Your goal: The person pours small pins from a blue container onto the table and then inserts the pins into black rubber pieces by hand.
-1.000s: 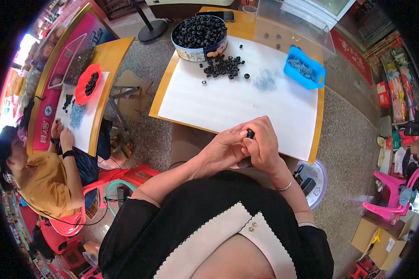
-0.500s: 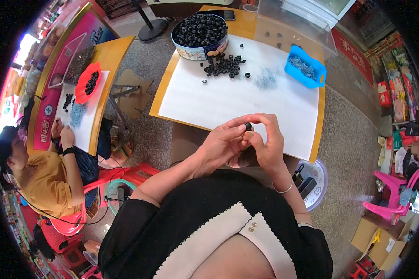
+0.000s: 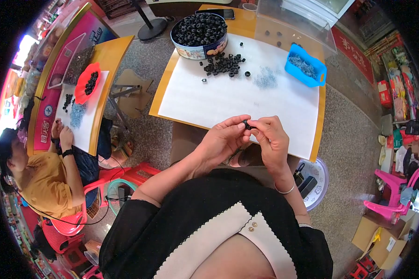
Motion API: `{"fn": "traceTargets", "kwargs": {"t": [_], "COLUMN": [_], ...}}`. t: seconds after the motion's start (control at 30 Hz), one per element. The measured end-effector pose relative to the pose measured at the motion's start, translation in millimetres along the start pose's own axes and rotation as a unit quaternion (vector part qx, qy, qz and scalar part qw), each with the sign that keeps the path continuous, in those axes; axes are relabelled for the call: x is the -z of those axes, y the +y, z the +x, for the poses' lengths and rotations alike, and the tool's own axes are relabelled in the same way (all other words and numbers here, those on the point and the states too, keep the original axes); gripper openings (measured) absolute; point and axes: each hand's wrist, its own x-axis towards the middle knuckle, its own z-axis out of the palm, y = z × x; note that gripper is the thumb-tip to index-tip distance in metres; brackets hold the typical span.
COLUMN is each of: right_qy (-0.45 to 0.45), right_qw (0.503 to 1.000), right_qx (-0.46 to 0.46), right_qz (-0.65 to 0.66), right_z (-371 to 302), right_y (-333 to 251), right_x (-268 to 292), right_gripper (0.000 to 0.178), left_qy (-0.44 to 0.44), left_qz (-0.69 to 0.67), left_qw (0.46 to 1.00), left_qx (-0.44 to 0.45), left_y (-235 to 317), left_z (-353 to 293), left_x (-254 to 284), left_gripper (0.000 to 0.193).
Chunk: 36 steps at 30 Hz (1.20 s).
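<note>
Between thumb and fingers, my left hand (image 3: 222,140) pinches a small round black plastic part (image 3: 247,124) just over the near edge of a white sheet (image 3: 191,102). My right hand (image 3: 273,142) is closed in a pinch against the part's right side; whatever its fingertips grip is hidden. Farther off on the sheet lie a heap of similar black parts (image 3: 222,65) and a thin scatter of tiny pale-blue pieces (image 3: 266,78). A round tin (image 3: 201,52) full of black parts stands at the back left. At the right, a blue plastic tray (image 3: 319,83) holds more tiny pieces.
A clear plastic box (image 3: 295,23) and a dark phone (image 3: 228,14) are at the table's back. Left, a co-worker (image 3: 46,179) sits at another table with a red dish (image 3: 81,95). A lilac-rimmed basin (image 3: 322,190) stands below my right arm.
My right hand has turned and shifted slightly right, its fingers drawing into a tighter pinch beside the black part. My left hand still grips the part in nearly the same place.
</note>
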Motion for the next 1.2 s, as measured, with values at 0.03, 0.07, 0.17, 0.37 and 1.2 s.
{"fn": "traceTargets", "kwargs": {"t": [0.03, 0.07, 0.17, 0.37, 1.2], "right_qy": [-0.007, -0.014, 0.015, 0.042, 0.028], "right_qw": [1.000, 1.000, 0.992, 0.950, 0.997], "right_qx": [0.004, 0.007, -0.068, -0.179, -0.029], "right_qz": [-0.007, -0.014, 0.109, 0.251, 0.067], "right_z": [-0.5, -1.1, -4.6, -12.4, -9.9], "right_y": [1.9, 3.5, 6.7, 6.0, 9.4], "right_x": [1.0, 1.2, -0.6, -6.4, -5.8], "right_gripper": [0.016, 0.017, 0.016, 0.013, 0.015], "left_qy": [-0.002, -0.002, 0.038, -0.025, 0.048], "left_qz": [0.000, 0.000, -0.059, -0.135, 0.202], "left_qw": [1.000, 1.000, 0.997, 0.990, 0.968], "left_qx": [0.005, 0.005, 0.016, 0.024, -0.140], "left_y": [0.4, -0.2, -4.6, -11.5, -15.0], "left_z": [0.4, 0.8, 3.1, 6.1, 1.8], "left_x": [1.5, 0.9, 0.9, 13.6, 4.0], "left_gripper": [0.026, 0.026, 0.027, 0.026, 0.021]}}
